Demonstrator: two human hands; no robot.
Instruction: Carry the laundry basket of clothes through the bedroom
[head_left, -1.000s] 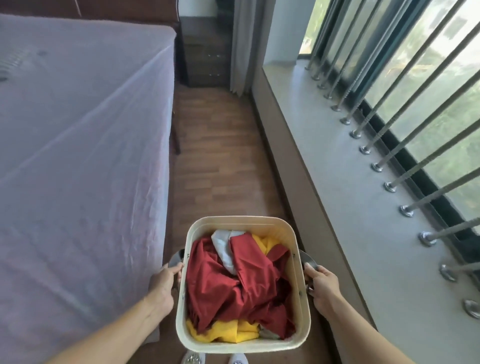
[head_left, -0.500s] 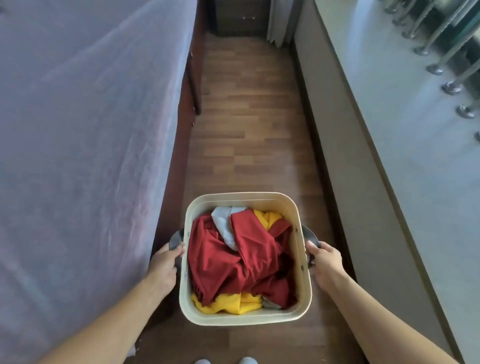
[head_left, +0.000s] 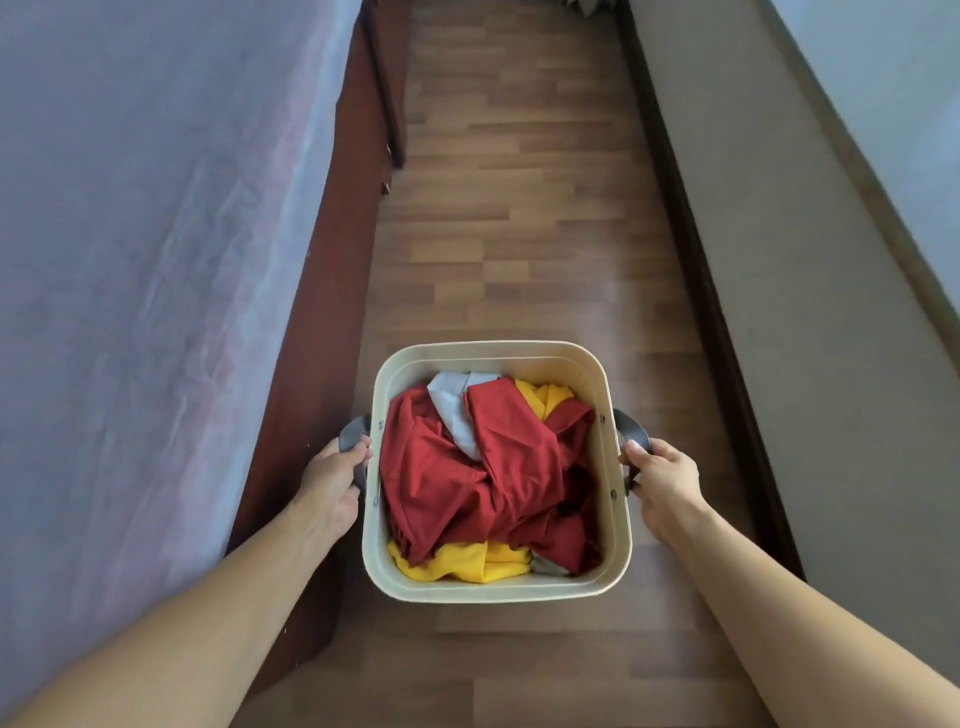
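A cream square laundry basket hangs in front of me above the wooden floor, held by its two grey side handles. Red clothes fill most of it, with yellow cloth at the near edge and far right corner, and a pale grey piece at the back. My left hand is closed around the left handle. My right hand is closed around the right handle. Both forearms reach in from the bottom corners.
A bed with a pale purple sheet and dark wood frame runs along the left. A grey-brown low wall under a window ledge runs along the right. A wood-plank floor strip lies between them.
The view has tilted down and moved forward: window bars and the far cabinet have left the frame. The basket stays held in both hands, now higher in the picture.
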